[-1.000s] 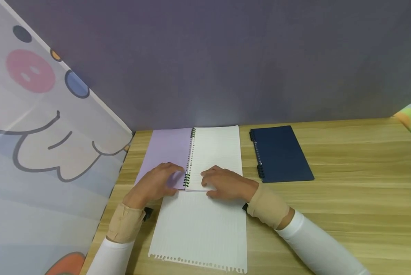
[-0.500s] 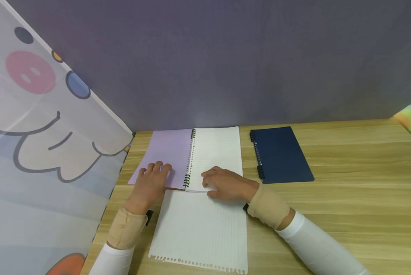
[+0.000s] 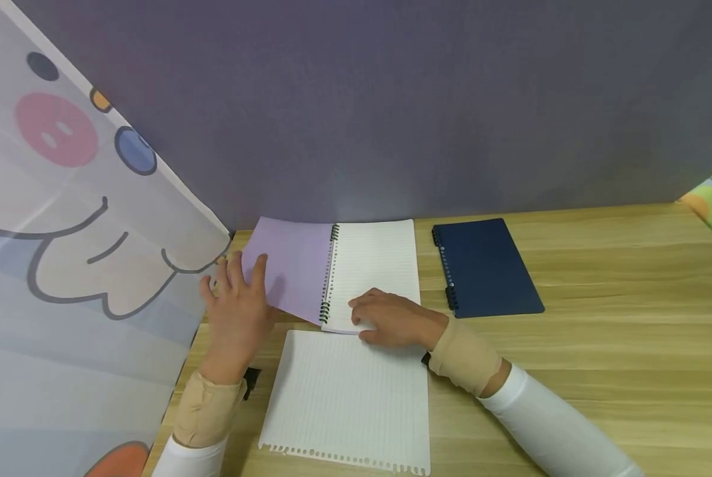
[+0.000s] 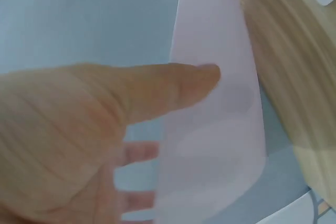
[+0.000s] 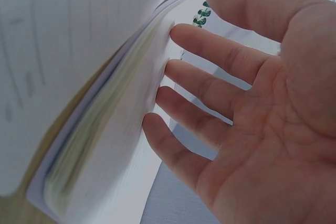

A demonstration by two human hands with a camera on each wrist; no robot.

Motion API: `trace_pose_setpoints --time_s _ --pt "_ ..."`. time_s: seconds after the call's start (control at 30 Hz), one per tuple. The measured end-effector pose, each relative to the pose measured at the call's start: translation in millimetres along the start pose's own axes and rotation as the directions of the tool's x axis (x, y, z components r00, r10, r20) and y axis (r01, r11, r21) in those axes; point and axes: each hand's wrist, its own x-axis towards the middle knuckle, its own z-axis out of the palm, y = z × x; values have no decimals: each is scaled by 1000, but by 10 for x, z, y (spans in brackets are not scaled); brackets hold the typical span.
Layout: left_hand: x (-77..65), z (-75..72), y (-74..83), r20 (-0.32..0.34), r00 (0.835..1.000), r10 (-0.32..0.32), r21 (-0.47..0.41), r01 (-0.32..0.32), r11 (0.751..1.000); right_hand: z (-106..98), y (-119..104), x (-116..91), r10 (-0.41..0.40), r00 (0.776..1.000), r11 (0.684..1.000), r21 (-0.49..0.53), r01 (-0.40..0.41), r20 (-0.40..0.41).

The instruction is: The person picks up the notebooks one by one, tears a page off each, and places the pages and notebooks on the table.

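1. Open spiral notebook (image 3: 375,265) on left part of wooden table (image 3: 606,285), just in front of grey wall (image 3: 391,112). Long axis running away from the person; binding (image 3: 324,311) along it, far end leaning slightly right.
2. Lilac cover (image 3: 296,258) out to the left of binding, near-left corner raised off the table; ruled page (image 3: 379,255) to the right.
3. Left hand (image 3: 233,315) at raised corner of cover: fingers straight, spread apart. In left wrist view, cover between thumb (image 4: 194,80) and other fingers; firm pinch or not, cannot tell.
4. Right hand (image 3: 385,318) at near part of ruled page: fingers slightly apart, tips against the paper in right wrist view; thumb apart, near the page edge.
5. Loose sheet (image 3: 346,397) on near side of notebook, long axis left to right, torn-hole edge toward the person. Touching notebook or not, cannot tell.
6. Navy notebook (image 3: 489,268) closed, to the right, well apart; long axis also running away, far end leaning left, ringed edge facing left.
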Motion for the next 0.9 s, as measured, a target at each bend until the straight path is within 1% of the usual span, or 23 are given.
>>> trace_pose_setpoints --time_s 0.13,0.2,0.27,0.33,0.37,0.4,0.47,0.53,0.57,0.63,0.77,0.9 --pt "31 -96 41 -119 992 -38 -36 33 999 -6 3 -11 7 1000 1000 13 -7 1" --pt "42 -139 70 -177 983 -51 -69 39 997 -10 1 -17 5 1000 1000 18 -5 -2" --pt "57 -171 98 -239 969 -66 -118 39 992 -10 1 -19 1 1000 1000 20 -1 -4" --pt "74 -188 124 -307 950 -65 -179 9 984 -6 5 -14 -2 1000 1000 18 2 -5" --pt "78 -191 140 -331 942 -54 -200 -14 980 -4 5 -13 -4 1000 1000 14 4 -5" --pt "80 -196 158 -344 938 -35 -220 -44 975 -1 8 -11 -4 1000 1000 12 4 -5" --pt "77 -197 202 -336 942 23 -242 -110 964 5 12 -7 -3 1000 1000 5 3 -3" --pt "65 -197 260 -312 946 86 -269 -174 947 6 12 -5 -5 1000 1000 -4 5 -2" --pt "58 -197 292 -295 948 117 -282 -203 938 6 11 -5 -8 1000 1000 -7 8 -2" --pt "50 -194 357 -279 947 161 -323 -250 913 4 10 -1 -11 1000 1000 -12 11 -3" --pt "44 -173 465 -300 932 205 -385 -315 868 -10 2 5 -10 1000 1000 -20 10 -1" --pt "30 -140 550 -330 917 224 -430 -358 829 -17 2 12 -7 1000 1000 -21 6 -1"
